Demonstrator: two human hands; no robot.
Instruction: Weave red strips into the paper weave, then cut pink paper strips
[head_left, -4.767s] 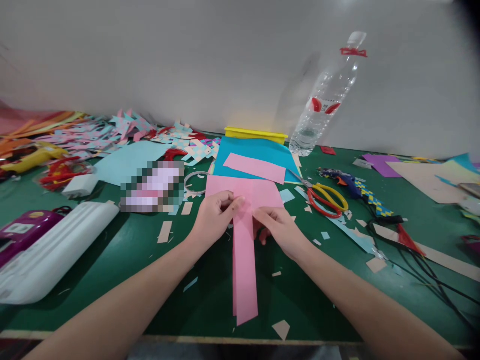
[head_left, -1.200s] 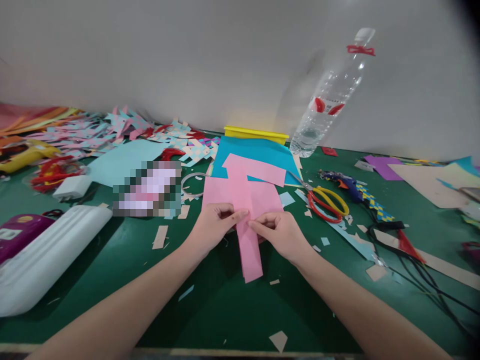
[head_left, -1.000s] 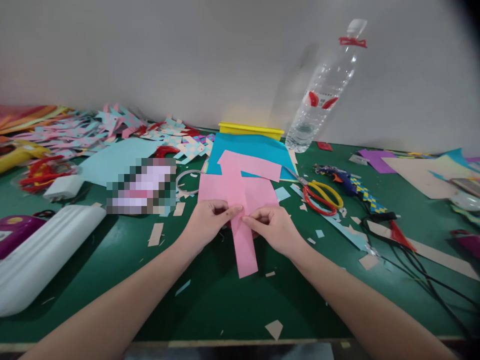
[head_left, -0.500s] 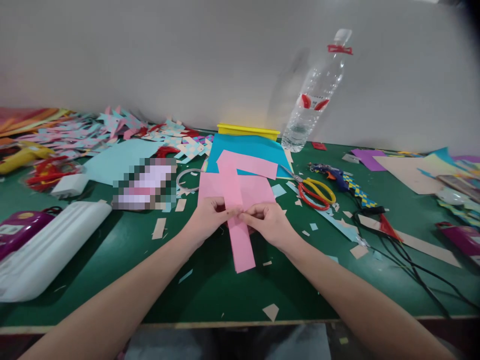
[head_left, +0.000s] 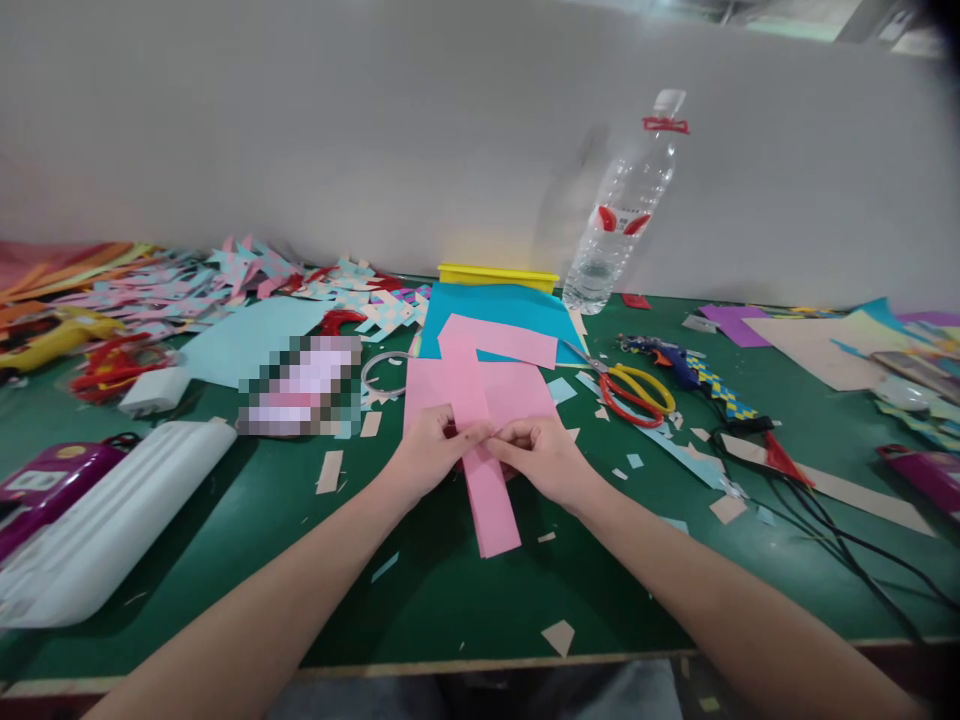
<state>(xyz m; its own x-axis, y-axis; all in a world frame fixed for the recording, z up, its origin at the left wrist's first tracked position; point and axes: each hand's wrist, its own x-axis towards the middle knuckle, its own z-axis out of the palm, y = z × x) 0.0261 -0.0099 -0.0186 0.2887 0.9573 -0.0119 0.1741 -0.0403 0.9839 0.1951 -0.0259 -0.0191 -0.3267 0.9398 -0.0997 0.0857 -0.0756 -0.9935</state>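
Note:
A long pink paper strip [head_left: 492, 510] is pinched between my two hands, its lower end pointing toward me. My left hand [head_left: 431, 450] grips its left edge with thumb and fingers. From the other side my right hand [head_left: 540, 455] pinches the right edge, the fingertips of both hands meeting near the strip's middle. Under it lies a wider pink sheet [head_left: 521, 393]. Another pink strip [head_left: 517, 340] slants across a blue sheet [head_left: 499, 302] behind. To the right rest scissors [head_left: 634, 393] with red and yellow handles.
A tilted water bottle [head_left: 622, 220] leans against the grey wall. On the left are a phone [head_left: 304, 385], a long white object [head_left: 120, 525] and piled paper strips [head_left: 172, 285]. Paper scraps [head_left: 559, 637] dot the green table. Black cables [head_left: 825, 545] run at right.
The view has shifted slightly, so things sit a little lower in the picture. Both hands keep their pinch on the pink strip, my fingertips having moved only slightly.

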